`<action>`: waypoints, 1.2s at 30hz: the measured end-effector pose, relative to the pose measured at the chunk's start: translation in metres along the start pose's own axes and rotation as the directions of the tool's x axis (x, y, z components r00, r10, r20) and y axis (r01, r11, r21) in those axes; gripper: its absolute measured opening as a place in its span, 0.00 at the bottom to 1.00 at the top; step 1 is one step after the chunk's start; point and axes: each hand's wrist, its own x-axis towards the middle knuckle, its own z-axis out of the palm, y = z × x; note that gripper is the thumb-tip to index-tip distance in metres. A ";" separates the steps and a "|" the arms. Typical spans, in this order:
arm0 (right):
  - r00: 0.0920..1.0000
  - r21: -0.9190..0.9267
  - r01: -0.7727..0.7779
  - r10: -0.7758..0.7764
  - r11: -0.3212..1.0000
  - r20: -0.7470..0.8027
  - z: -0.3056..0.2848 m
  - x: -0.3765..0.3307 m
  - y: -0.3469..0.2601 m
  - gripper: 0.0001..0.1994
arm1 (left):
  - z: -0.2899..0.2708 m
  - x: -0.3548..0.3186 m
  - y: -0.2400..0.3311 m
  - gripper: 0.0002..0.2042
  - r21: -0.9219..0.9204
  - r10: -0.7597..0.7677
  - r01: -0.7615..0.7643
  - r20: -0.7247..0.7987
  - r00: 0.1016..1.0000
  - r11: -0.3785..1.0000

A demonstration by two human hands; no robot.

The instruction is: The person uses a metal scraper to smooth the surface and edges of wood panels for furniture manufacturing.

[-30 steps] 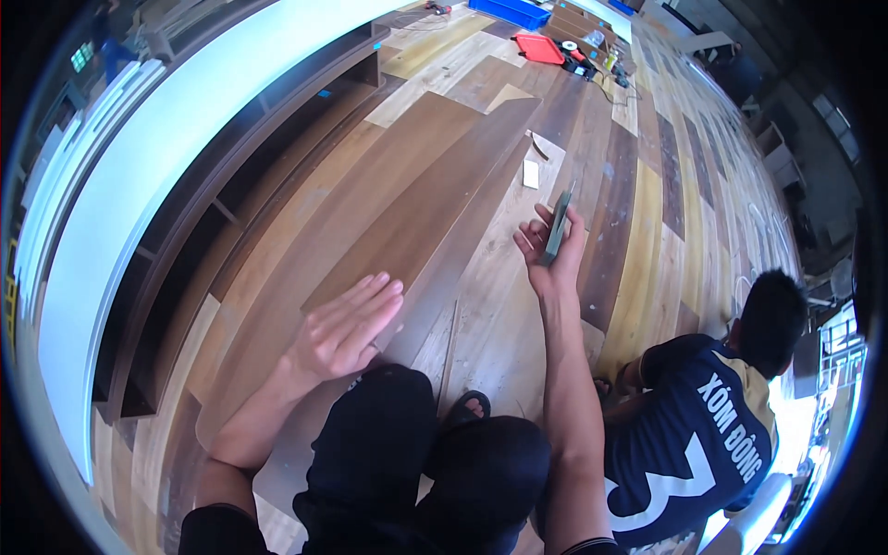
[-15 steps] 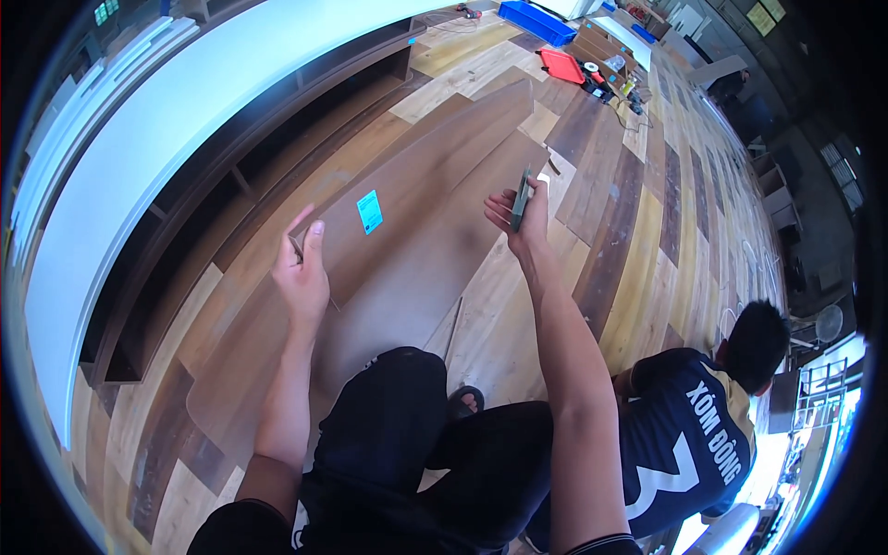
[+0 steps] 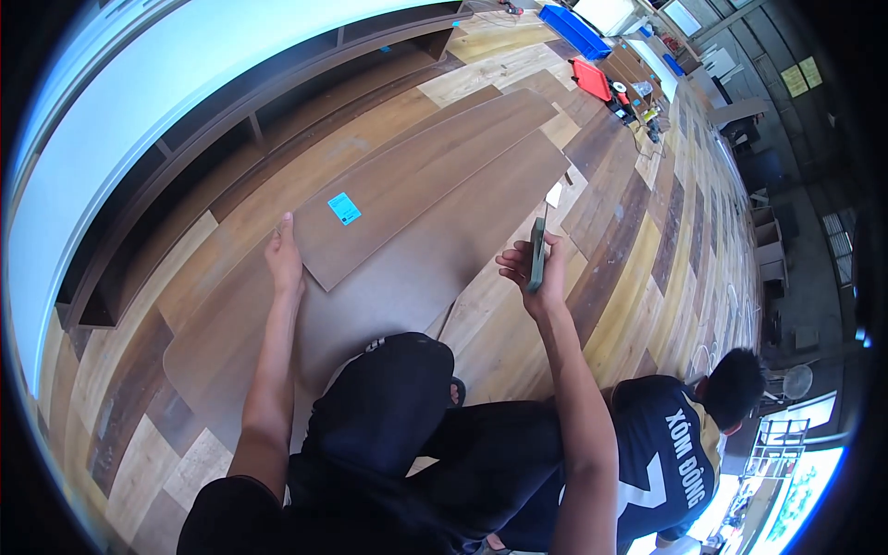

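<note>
My left hand [image 3: 284, 259] is at the near left end of a long brown wood-grain board [image 3: 407, 190], which carries a blue label [image 3: 344, 209]. Its thumb points up at the board's corner and the fingers curl at the edge, partly hidden. That board lies over a wider brown panel [image 3: 370, 310] beside my knee. In my right hand [image 3: 548, 277], off the board's right side, is a dark green, phone-like flat device [image 3: 536, 254], held upright and seen nearly edge-on.
A long brown shelf cabinet [image 3: 208, 171] with a white face curves along the left. Beyond the boards are a blue bin [image 3: 574, 31], a red tray [image 3: 590, 80] and tools. Close on my right, a person in a dark jersey [image 3: 647, 444] crouches on the wood-plank floor [image 3: 638, 277].
The labelled board has tipped down flatter onto the wider panel, and my left hand has closed in on its corner. My right hand has come lower with the phone-like device. The view has turned slightly.
</note>
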 end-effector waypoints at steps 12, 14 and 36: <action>1.000 -0.120 -0.013 0.012 0.993 -0.007 -0.015 -0.012 0.016 0.29 | -0.060 0.024 0.000 0.25 0.181 -0.155 0.157 -0.029 0.988 0.971; 1.000 -0.139 -0.021 0.023 0.990 0.014 -0.016 -0.013 0.019 0.29 | -0.091 0.037 0.003 0.26 0.383 -0.094 0.113 -0.068 0.993 0.917; 0.997 -0.087 0.015 -0.009 0.996 0.070 0.012 -0.009 0.012 0.28 | 0.085 -0.009 0.007 0.51 0.638 0.125 -0.716 0.765 0.632 -0.282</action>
